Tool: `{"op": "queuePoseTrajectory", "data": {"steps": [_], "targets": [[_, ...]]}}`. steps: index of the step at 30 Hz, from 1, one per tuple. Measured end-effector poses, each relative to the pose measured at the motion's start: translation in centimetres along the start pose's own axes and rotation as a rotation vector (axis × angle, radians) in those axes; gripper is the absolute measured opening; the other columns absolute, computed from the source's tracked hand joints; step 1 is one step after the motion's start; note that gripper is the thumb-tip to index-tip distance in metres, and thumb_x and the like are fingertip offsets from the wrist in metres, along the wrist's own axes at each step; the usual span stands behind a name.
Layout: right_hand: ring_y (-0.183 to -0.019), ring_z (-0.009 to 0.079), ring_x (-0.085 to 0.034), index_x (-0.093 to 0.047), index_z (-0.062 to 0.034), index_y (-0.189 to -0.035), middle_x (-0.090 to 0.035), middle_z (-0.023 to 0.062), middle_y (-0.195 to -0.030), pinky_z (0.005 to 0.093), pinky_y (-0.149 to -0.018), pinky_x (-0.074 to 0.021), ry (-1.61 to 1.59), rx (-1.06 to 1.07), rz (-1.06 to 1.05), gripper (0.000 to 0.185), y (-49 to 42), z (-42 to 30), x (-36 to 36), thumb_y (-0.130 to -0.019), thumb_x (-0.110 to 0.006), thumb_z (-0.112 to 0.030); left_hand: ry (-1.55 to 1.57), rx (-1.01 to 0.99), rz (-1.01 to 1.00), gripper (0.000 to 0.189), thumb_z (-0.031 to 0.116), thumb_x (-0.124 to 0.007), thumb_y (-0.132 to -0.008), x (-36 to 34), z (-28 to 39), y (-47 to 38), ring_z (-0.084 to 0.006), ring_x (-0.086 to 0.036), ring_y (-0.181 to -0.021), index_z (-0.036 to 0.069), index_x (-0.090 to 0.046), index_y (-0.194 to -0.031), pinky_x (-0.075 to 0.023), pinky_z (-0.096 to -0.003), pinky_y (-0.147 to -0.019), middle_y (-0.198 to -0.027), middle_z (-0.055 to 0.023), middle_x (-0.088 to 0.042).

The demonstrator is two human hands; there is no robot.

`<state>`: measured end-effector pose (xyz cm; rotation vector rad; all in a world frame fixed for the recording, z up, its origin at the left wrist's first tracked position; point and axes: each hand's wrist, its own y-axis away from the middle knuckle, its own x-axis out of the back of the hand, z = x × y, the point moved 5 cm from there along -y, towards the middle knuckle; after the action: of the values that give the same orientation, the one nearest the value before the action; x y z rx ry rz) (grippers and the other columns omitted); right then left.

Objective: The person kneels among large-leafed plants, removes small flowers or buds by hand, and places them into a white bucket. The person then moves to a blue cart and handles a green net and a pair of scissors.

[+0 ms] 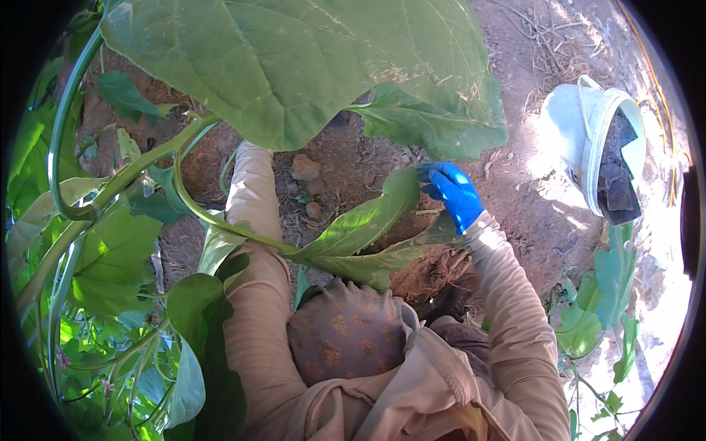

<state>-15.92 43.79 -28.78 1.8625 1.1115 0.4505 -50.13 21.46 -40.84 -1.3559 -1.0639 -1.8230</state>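
Note:
My right hand point(453, 193), in a blue glove, is above the soil with its fingers bent to the left. The fingertips are at the tip of a long green leaf point(364, 220); whether they pinch it cannot be told. My left forearm point(253, 187), in a beige sleeve, reaches forward under a broad leaf point(309, 60), which hides my left hand. A thick green stem point(146, 154) comes in from the left, and a thinner stalk point(237, 230) from it crosses over my left sleeve. Between my arms are small clods or stones point(305, 167) on brown soil point(342, 143).
A white plastic bucket point(568, 124) leans at the right, with dark, flat pieces point(618, 190) at its mouth. An orange cord or hose point(656, 93) runs along the right rim. Dense foliage point(110, 259) fills the left, and more leaves point(612, 281) grow at lower right.

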Motion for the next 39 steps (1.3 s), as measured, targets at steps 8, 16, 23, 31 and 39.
{"op": "queuePoseTrajectory", "data": {"steps": [8, 16, 23, 31, 39], "targets": [[-0.093, 0.0167, -0.056, -0.056, -0.0023, -0.111, -0.060, 0.0084, -0.102, 0.0298, -0.084, -0.0443, -0.003, 0.024, -0.046, 0.026, 0.2, -0.4, -1.0, -0.091, -0.045, -0.014, 0.013, -0.016, 0.131, 0.034, 0.033, -0.050, -0.085, 1.4, 2.3, 0.9, -0.0329, -0.054, -0.105, 0.008, -0.064, -0.104, -0.0373, -0.0433, -0.095, -0.111, -0.0161, -0.060], [-0.093, 0.0171, -0.057, -0.055, -0.0018, -0.113, -0.058, 0.0088, -0.109, 0.0304, -0.081, -0.0473, 0.076, 0.430, 0.055, 0.026, 3.3, -2.8, 0.5, -0.090, -0.050, -0.013, -0.060, 0.087, 0.033, 0.035, 0.033, -0.047, -0.088, 1.7, 5.1, 1.6, -0.0339, -0.051, -0.109, 0.009, -0.062, -0.108, -0.0357, -0.0445, -0.097, -0.117, -0.0172, -0.056], [-0.075, 0.0107, -0.059, -0.062, -0.0055, -0.099, -0.063, 0.0058, -0.091, 0.0234, -0.066, -0.0481, 0.611, 0.819, 0.853, 0.021, 17.2, -12.1, 11.5, -0.079, -0.061, 0.001, -0.046, -0.111, 0.252, 0.049, 0.038, -0.047, -0.089, -0.8, 2.9, 2.9, -0.0387, -0.038, -0.122, 0.004, -0.050, -0.124, -0.0303, -0.0456, -0.100, -0.134, -0.0225, -0.040], [-0.068, 0.0128, -0.049, -0.059, -0.0010, -0.093, -0.057, 0.0051, -0.080, 0.0285, -0.064, -0.0434, -0.095, 0.432, 0.974, 0.026, 20.6, -10.5, 26.6, -0.082, -0.063, -0.024, 0.635, -0.001, 0.154, 0.045, 0.021, -0.058, -0.086, 0.3, 2.9, 10.5, -0.0290, -0.048, -0.106, -0.002, -0.047, -0.123, -0.0377, -0.0382, -0.092, -0.119, -0.0181, -0.050], [-0.078, 0.0222, -0.061, -0.062, -0.0005, -0.094, -0.061, 0.0176, -0.078, 0.0373, -0.071, -0.0471, 0.687, 0.948, 1.360, 0.029, 29.9, -18.8, 32.6, -0.086, -0.052, -0.026, 1.249, 0.269, -0.099, 0.037, 0.019, -0.054, -0.089, 3.4, -6.8, 14.8, -0.0208, -0.052, -0.098, -0.002, -0.050, -0.118, -0.0416, -0.0353, -0.087, -0.111, -0.0118, -0.055]]}}
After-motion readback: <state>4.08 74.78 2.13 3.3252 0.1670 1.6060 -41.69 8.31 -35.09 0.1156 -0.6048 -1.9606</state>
